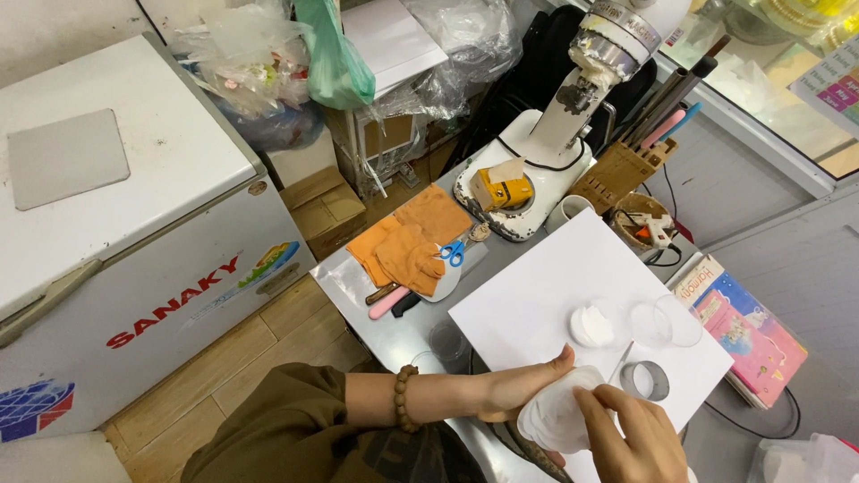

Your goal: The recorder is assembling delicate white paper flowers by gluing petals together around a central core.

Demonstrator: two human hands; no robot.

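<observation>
We're working at the near edge of the white board [573, 295], which is lying skewed on the steel table [358, 277]. Left hand [514, 389] is gripping the stack of thin white rounds [555, 416] from the left, thumb over the top; right hand [631, 434] is pinching the stack's right rim, fingers closed on it, so both hands are together on the stack, which is overhanging the board's near edge. A thin metal blade [622, 362] is sticking up from between them; we can't tell which hand is carrying it. Just beyond the right hand a metal ring cutter [646, 380] is sitting on the board, then a white lump [592, 325] and a clear plastic cup [667, 322] on its side. The middle of the board past those is lying bare. Beyond the board's far corner a white stand mixer [546, 143] with a yellow box [503, 190] on its base is crowding in, a knife block [622, 170] to its right. Left of the board: orange gloves [407, 246], blue scissors [454, 253], a pink handle [389, 304]. Right of the board a pink and blue book [743, 331] is lying flat. Further left of the table a white chest freezer [116, 224] with red lettering on its front is boxing in the floor.
</observation>
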